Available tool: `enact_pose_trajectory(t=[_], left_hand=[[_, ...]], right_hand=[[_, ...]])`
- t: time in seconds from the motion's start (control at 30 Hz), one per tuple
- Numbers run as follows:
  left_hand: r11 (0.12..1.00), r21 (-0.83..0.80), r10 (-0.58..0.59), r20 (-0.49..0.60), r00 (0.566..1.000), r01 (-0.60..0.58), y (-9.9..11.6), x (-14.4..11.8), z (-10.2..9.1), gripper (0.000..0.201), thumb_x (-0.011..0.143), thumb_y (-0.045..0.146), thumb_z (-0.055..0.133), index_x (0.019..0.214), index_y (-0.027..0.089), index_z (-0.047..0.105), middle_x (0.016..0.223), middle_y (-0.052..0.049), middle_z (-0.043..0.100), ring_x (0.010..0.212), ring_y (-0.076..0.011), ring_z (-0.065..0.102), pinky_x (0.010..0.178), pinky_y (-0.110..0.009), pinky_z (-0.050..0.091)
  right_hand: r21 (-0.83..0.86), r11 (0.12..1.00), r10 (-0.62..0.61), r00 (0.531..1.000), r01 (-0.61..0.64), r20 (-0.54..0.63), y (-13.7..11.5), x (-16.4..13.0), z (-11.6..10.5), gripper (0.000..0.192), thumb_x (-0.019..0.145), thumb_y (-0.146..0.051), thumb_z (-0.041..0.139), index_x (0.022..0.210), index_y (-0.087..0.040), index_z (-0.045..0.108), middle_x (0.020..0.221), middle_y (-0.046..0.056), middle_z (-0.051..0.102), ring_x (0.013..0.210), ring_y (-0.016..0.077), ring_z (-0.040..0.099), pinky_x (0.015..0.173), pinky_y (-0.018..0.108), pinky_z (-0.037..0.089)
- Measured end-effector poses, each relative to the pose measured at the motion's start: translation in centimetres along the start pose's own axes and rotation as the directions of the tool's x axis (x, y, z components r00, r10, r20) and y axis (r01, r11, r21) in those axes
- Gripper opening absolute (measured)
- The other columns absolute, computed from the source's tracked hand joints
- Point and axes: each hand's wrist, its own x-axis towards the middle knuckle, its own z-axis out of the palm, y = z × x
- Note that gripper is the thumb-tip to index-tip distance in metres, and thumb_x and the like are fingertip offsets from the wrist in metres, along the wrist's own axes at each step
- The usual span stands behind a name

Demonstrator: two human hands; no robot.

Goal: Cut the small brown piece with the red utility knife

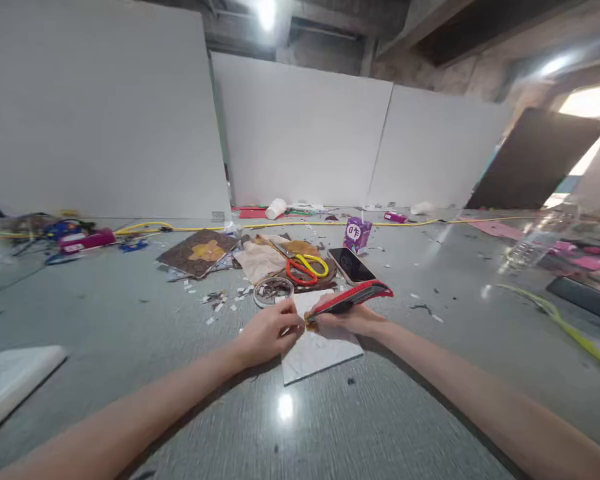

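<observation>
My right hand (pixel 353 319) grips a red and black utility knife (pixel 353 298), its tip pointing left and down onto a white marbled sheet (pixel 320 350) lying on the grey floor. My left hand (pixel 273 331) has its fingers pinched together at the knife's tip, pressing on the sheet's upper left part. Whether it holds a small piece there is hidden by the fingers.
Beyond the hands lie a roll of tape (pixel 273 291), red and yellow scissors (pixel 306 268), a phone (pixel 351 265), a purple carton (pixel 357 234), brown patterned sheets (pixel 199 253) and paper scraps. A yellow cable (pixel 300 225) runs along white wall boards. A white board (pixel 10 377) lies left.
</observation>
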Motion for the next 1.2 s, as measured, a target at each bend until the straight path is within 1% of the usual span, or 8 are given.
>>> enact_pose_trajectory(t=[0.13,0.3,0.5,0.7,0.9,1.2], left_hand=[[1.000,-0.002,0.000,0.004,1.000,0.000,-0.14,-0.18,-0.29,0.017,0.074,0.011,0.043,0.075,0.014,0.060,0.073,-0.002,0.047,0.068,-0.0111,0.046,0.060,-0.019,0.035],[1.000,-0.003,0.004,-0.010,1.000,-0.005,-0.20,-0.22,-0.19,0.017,0.074,0.011,0.043,0.075,0.015,0.060,0.073,-0.002,0.047,0.067,-0.0105,0.045,0.060,-0.019,0.035],[1.000,0.003,0.010,-0.015,1.000,-0.010,-0.40,-0.19,-0.11,0.016,0.074,0.012,0.044,0.074,0.015,0.060,0.073,-0.002,0.047,0.067,-0.0101,0.045,0.060,-0.019,0.035],[1.000,-0.004,0.003,-0.005,1.000,-0.003,-0.50,-0.23,-0.08,0.016,0.074,0.011,0.044,0.074,0.015,0.059,0.074,-0.002,0.047,0.068,-0.0103,0.046,0.061,-0.019,0.035],[1.000,0.000,0.006,-0.010,1.000,-0.006,-0.50,-0.26,0.04,0.017,0.074,0.011,0.043,0.074,0.016,0.059,0.074,-0.002,0.047,0.068,-0.0105,0.046,0.061,-0.020,0.035],[1.000,-0.004,-0.002,-0.007,1.000,0.002,-0.42,-0.36,-0.20,0.017,0.074,0.011,0.043,0.074,0.015,0.060,0.074,-0.002,0.047,0.068,-0.0105,0.046,0.061,-0.019,0.035]], right_hand=[[0.005,1.000,0.008,1.000,-0.008,-0.003,0.17,-0.11,-0.07,0.016,0.069,-0.022,0.053,0.082,-0.019,0.063,0.087,0.001,0.063,0.082,0.0144,0.056,0.077,0.026,0.042],[-0.006,1.000,0.009,1.000,-0.009,-0.012,0.14,-0.21,-0.18,0.016,0.071,-0.026,0.053,0.082,-0.019,0.062,0.084,0.001,0.063,0.080,0.0149,0.056,0.074,0.027,0.043],[0.008,1.000,0.003,1.000,-0.003,-0.002,0.27,-0.10,0.00,0.014,0.071,-0.022,0.052,0.081,-0.019,0.062,0.084,0.002,0.062,0.081,0.0146,0.054,0.075,0.026,0.042],[0.029,1.000,-0.009,1.000,0.009,-0.004,0.54,-0.02,-0.04,0.015,0.071,-0.024,0.053,0.082,-0.019,0.062,0.085,0.001,0.062,0.081,0.0146,0.055,0.075,0.026,0.042],[-0.014,1.000,-0.002,1.000,0.001,-0.018,0.47,-0.18,-0.21,0.018,0.071,-0.029,0.054,0.083,-0.020,0.063,0.085,0.001,0.063,0.081,0.0154,0.055,0.075,0.027,0.042],[0.029,0.999,-0.021,1.000,0.021,-0.009,-0.05,-0.03,0.12,0.015,0.070,-0.020,0.053,0.081,-0.018,0.063,0.085,0.002,0.063,0.081,0.0148,0.056,0.077,0.027,0.042]])
